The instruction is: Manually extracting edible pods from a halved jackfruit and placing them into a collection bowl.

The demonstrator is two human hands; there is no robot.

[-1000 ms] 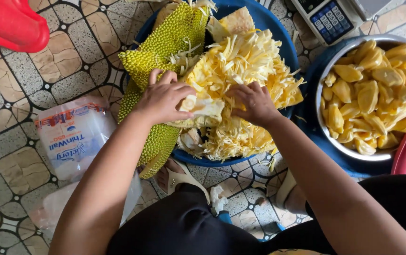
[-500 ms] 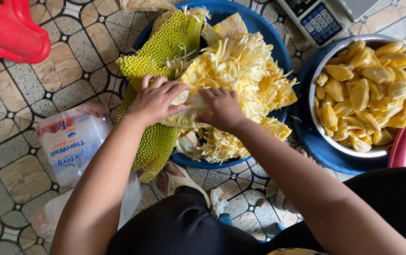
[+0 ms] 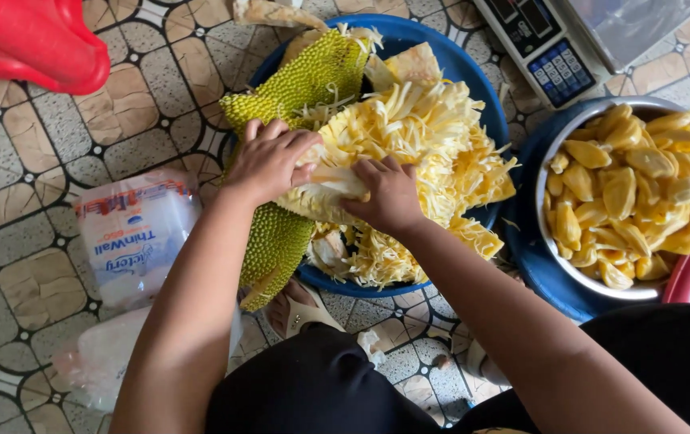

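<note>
A cut jackfruit section [image 3: 297, 88] with spiky green rind and pale yellow fibres lies across a blue basin [image 3: 441, 44] on the tiled floor. My left hand [image 3: 269, 161] grips the fruit's inner edge from the left, fingers curled over it. Close beside it, my right hand [image 3: 389, 193] presses into the pale core piece [image 3: 321, 193], fingers dug into the flesh. Loose yellow strands are heaped in the basin behind both hands.
A metal bowl [image 3: 544, 169] of peeled yellow jackfruit pods [image 3: 634, 189] stands at the right on a blue lid. A digital scale [image 3: 570, 40] sits at the top right, a red plastic stool [image 3: 32, 40] top left, clear plastic bags [image 3: 132, 241] lower left.
Both hands have shifted left and drawn closer together on the pale core piece. The view has also drifted, so the basin sits further right.
</note>
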